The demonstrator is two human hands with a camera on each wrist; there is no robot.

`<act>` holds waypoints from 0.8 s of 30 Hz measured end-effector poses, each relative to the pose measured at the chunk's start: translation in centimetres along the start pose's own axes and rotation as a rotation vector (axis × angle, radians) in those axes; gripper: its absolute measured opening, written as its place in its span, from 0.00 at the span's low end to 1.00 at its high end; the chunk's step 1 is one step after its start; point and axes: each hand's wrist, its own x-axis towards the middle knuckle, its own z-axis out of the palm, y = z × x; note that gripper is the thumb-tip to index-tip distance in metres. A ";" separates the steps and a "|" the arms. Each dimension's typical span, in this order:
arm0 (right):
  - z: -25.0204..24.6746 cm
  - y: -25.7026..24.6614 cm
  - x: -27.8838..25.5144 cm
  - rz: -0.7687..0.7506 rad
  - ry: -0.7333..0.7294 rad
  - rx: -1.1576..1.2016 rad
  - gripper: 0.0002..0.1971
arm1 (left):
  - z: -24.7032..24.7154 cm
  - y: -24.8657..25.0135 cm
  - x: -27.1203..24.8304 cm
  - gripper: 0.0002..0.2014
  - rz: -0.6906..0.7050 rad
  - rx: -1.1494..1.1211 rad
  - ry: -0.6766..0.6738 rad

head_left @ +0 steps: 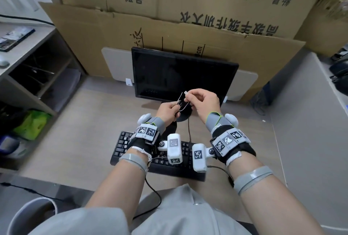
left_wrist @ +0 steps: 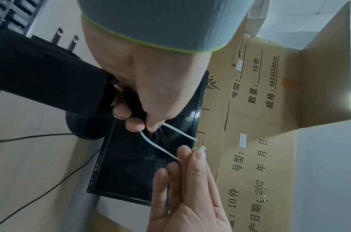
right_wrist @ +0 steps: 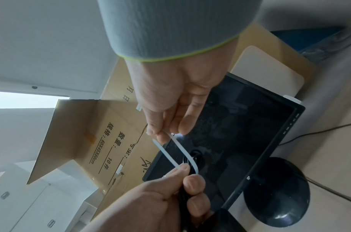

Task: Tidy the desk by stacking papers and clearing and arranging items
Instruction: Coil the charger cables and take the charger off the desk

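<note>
Right hand (head_left: 202,101) pinches zip tie (right_wrist: 183,154) looped around left hand's (head_left: 167,110) cord bundle (left_wrist: 134,102) (black).

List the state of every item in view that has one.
Left hand: grips coiled black cable.
Right hand: pinches head end of zip tie.
Zip tie: looped round cable, not yet fastened.
Coiled black cable: bundled, held.
Monitor: screen dark, upright.
Cardboard box: flap open.

My hands hang above bare desk (head_left: 90,140) — room to either side. The monitor (head_left: 180,76) blocks the way ahead, the keyboard (head_left: 120,146) lies under my wrists, and cardboard boxes (head_left: 207,27) wall the back.
</note>
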 end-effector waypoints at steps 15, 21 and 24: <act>-1.9 0.1 2.7 -0.046 0.054 -0.191 0.07 | 1.7 2.6 0.9 0.16 0.012 0.015 -0.065; -2.2 0.0 3.0 -0.047 0.025 -0.216 0.08 | 1.8 2.4 1.4 0.13 0.004 0.053 -0.072; -2.2 0.0 3.0 -0.048 0.022 -0.218 0.08 | 1.6 2.3 1.6 0.13 0.005 0.063 -0.067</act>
